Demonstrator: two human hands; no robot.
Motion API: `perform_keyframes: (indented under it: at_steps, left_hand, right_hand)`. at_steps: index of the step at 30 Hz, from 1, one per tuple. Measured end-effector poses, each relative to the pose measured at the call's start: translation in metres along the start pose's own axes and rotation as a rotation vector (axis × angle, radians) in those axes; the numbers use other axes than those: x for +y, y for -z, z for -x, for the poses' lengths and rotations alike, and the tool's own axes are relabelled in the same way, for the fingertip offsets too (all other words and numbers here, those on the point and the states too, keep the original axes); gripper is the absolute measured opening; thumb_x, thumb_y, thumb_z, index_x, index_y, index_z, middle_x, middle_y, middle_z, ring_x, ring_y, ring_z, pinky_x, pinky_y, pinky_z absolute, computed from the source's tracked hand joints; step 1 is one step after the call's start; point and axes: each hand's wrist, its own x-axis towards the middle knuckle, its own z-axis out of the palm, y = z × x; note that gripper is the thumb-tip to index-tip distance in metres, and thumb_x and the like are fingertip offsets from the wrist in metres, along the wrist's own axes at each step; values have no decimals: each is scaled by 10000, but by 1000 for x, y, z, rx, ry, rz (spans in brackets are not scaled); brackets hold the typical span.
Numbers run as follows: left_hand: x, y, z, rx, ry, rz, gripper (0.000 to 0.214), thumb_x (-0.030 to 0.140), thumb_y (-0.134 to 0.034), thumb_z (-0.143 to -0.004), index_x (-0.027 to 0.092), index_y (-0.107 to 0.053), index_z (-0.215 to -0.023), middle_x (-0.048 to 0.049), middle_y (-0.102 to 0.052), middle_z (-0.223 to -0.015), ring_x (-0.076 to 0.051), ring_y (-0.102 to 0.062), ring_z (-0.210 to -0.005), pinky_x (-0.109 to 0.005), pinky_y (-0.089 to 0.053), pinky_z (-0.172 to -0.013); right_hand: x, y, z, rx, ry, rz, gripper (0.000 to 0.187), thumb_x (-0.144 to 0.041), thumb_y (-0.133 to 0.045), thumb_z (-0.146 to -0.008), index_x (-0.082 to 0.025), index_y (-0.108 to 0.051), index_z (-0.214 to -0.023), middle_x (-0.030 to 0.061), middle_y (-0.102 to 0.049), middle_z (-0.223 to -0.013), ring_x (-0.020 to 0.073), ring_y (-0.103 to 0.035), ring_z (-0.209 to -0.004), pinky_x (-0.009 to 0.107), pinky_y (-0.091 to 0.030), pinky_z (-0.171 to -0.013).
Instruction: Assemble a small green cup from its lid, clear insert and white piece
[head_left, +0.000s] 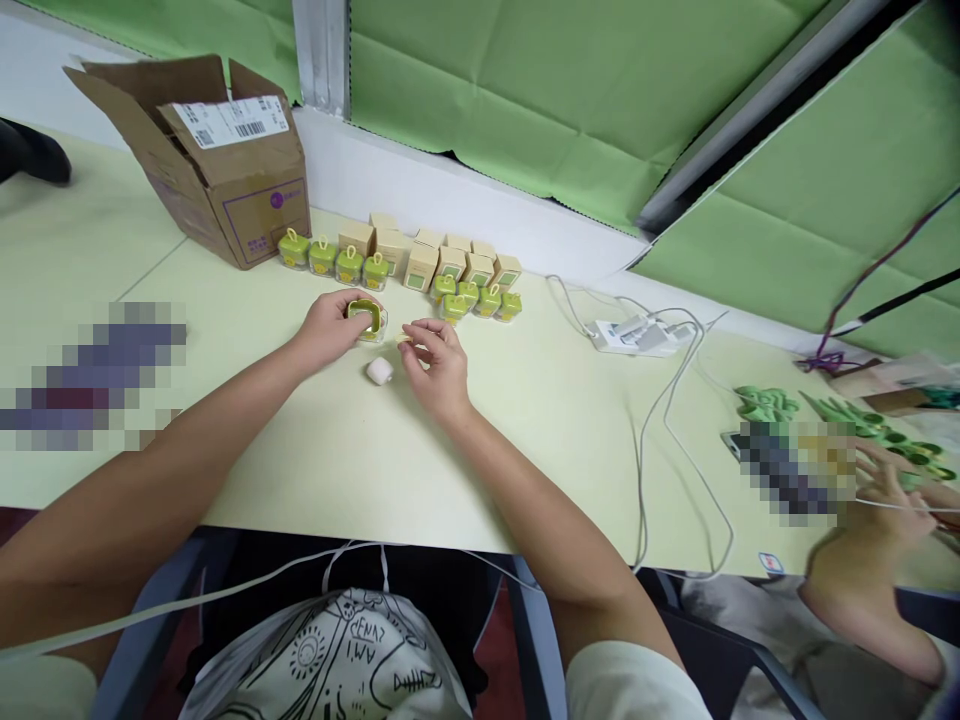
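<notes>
My left hand (330,328) is closed around a small clear case with a green insert (367,319), held just above the pale green table (525,420). My right hand (436,362) sits a little to its right, fingers curled in a pinch on a tiny pale piece (405,339) I cannot make out. A small white earbud case (379,371) lies on the table between the two hands, touching neither.
Rows of green-topped clear cases (334,262) and small beige boxes (420,262) stand behind the hands. An open cardboard box (217,160) is at back left. A white power strip (637,335) with trailing cables lies to the right. Another person's hand (885,495) works at far right.
</notes>
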Motion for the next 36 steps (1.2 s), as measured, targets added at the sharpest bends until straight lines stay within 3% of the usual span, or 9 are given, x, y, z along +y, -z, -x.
perform_keyframes:
  at_steps: [4,7,10,14,20,24,29,36]
  left_hand:
    - [1,0,1,-80,-5,39,262,210,-564,-700,183,-712,-915,-61,-729,-874,-178,-608,-751,-256,-438,-584]
    - [0,0,5,-177,-8,144,197,238,-572,-742,195,-655,-916,-41,-666,-831,-156,-579,-653,-250,-412,-522]
    - [0,-1,9,-270,-4,263,196,370,-598,-847,214,-609,-964,-25,-624,-795,-161,-581,-553,-284,-446,-482]
    - [0,-3,14,-329,-48,264,331,542,-533,-940,216,-590,-964,-23,-598,-712,-179,-583,-503,-318,-467,-478]
    - [4,-8,20,-370,-55,191,407,596,-466,-969,216,-610,-943,-15,-530,-690,-135,-453,-492,-289,-382,-476]
    - [9,-9,28,-357,-103,94,407,591,-461,-973,225,-639,-965,-37,-557,-800,-163,-520,-630,-274,-406,-510]
    - [12,-9,34,-406,-192,31,430,577,-413,-1009,217,-645,-1035,-58,-621,-879,-195,-607,-755,-294,-499,-624]
    - [17,-11,37,-415,-258,-49,521,633,-351,-1025,219,-658,-1099,-69,-655,-896,-198,-612,-765,-313,-503,-691]
  right_hand:
    - [-6,1,0,-17,-17,15,239,-406,-626,-957,-240,-752,-1074,77,-717,-1059,156,-705,-888,310,-670,-792]
    - [-11,2,-1,-44,12,42,248,-423,-614,-971,-243,-762,-1057,67,-748,-1003,152,-714,-817,300,-663,-743]
    - [-17,4,-1,-48,80,79,251,-407,-584,-996,-236,-753,-1069,74,-755,-981,157,-710,-800,305,-641,-734]
    - [-24,7,-1,-89,150,167,260,-387,-539,-1026,-223,-722,-1110,91,-750,-975,173,-691,-789,338,-602,-779]
    - [-21,11,-2,-186,231,273,261,-346,-495,-1044,-228,-721,-1099,117,-762,-1005,216,-707,-898,382,-585,-849]
    - [-16,12,-3,-182,297,337,242,-324,-530,-1024,-253,-757,-1067,102,-785,-1000,229,-715,-911,393,-589,-840]
    - [-17,11,-2,-159,270,336,238,-330,-557,-1012,-268,-788,-1009,82,-799,-984,213,-733,-879,361,-590,-795]
    - [-18,8,-1,-104,196,341,246,-345,-586,-989,-267,-789,-873,55,-799,-876,190,-732,-784,323,-575,-708]
